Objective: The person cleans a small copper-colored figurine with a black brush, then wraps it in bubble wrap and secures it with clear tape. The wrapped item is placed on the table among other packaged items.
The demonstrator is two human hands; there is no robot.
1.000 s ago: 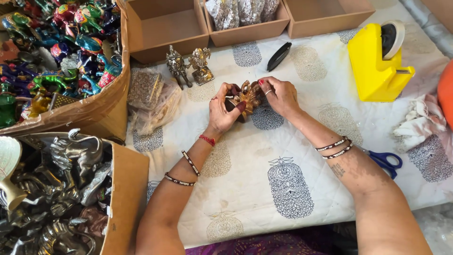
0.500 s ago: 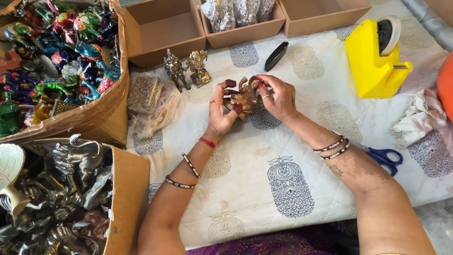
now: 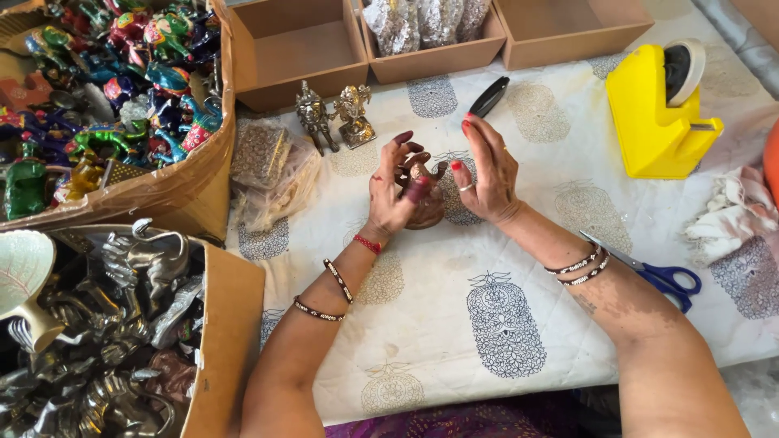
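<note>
A small brown metal figurine (image 3: 423,188) is held upright over the white printed cloth (image 3: 454,308), between my two hands. My left hand (image 3: 389,191) grips it from the left, thumb across its front. My right hand (image 3: 487,170) stands on its right with fingers straight and spread, palm toward the figurine, thumb near its top. Whether the right palm touches the figurine is hidden. Just beyond my hands, two little metal figurines (image 3: 333,118) stand on the cloth.
A yellow tape dispenser (image 3: 661,109) sits at right, blue-handled scissors (image 3: 657,276) by my right forearm, a black pen-like tool (image 3: 489,96) ahead. Cardboard boxes (image 3: 296,53) line the far edge. Boxes at left hold painted figurines (image 3: 105,89) and dull metal ones (image 3: 105,332). Plastic pouches (image 3: 272,174).
My right hand has let go of the figurine and spread its fingers. The figurine now stands upright in my left hand, lower and nearer the cloth.
</note>
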